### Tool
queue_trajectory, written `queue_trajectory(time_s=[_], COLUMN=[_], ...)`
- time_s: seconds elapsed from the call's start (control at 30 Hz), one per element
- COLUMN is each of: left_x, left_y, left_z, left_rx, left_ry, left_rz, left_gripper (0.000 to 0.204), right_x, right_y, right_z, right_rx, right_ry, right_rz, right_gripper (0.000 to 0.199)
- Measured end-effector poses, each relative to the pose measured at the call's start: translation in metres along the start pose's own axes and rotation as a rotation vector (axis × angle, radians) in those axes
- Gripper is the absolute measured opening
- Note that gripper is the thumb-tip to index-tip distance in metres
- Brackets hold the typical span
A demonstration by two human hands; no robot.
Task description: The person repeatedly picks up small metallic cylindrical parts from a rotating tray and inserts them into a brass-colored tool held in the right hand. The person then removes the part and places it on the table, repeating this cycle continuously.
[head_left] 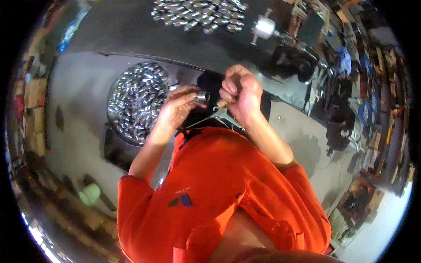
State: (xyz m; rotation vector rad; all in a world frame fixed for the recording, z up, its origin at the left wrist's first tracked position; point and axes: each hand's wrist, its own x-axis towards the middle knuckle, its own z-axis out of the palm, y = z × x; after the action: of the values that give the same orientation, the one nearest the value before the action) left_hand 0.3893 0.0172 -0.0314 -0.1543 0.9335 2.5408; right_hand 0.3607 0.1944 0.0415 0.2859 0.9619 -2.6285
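Note:
My left hand (177,105) pinches a short shiny metal sleeve (202,96) between thumb and fingers, its open end turned to the right. Close by on the right, my right hand (243,90) is curled closed around a slim tool with a tan shaft (221,104). The tool's lower end, near my lap, looks metallic; its exact kind is unclear. A gap separates the tool from the sleeve. Left of my left hand, a wide round tray (110,115) is heaped with many similar metal sleeves (139,98).
Ahead is a dark workbench (118,30) with a pile of metal sleeves (201,15). A bench device with a pale cylinder (264,27) stands to the pile's right. Tools and a blue cloth (344,61) clutter the right side. A pale green container (90,194) lies at lower left.

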Motion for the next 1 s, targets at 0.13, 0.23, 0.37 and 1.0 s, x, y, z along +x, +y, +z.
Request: queue_trajectory(time_s=[0.13,0.23,0.37,1.0], left_x=[0.002,0.003,0.005,0.015], left_y=[-0.016,-0.013,-0.01,-0.006], left_z=[0.037,0.063,0.067,0.073], left_rx=[-0.02,0.099,0.185,0.651], left_ry=[0.026,0.063,0.08,0.094], left_rz=[-0.077,-0.044,-0.035,0.194], left_gripper=[0.023,0.024,0.025,0.014], right_x=[-0.002,-0.004,-0.005,0.016], right_y=[-0.012,-0.016,-0.018,-0.007], right_z=[-0.007,-0.011,-0.013,-0.015], right_rx=[0.11,0.054,0.052,0.213], right_ry=[0.035,0.053,0.018,0.167], right_rz=[-0.126,-0.221,-0.29,-0.283], right_gripper=[0.016,0.013,0.012,0.013])
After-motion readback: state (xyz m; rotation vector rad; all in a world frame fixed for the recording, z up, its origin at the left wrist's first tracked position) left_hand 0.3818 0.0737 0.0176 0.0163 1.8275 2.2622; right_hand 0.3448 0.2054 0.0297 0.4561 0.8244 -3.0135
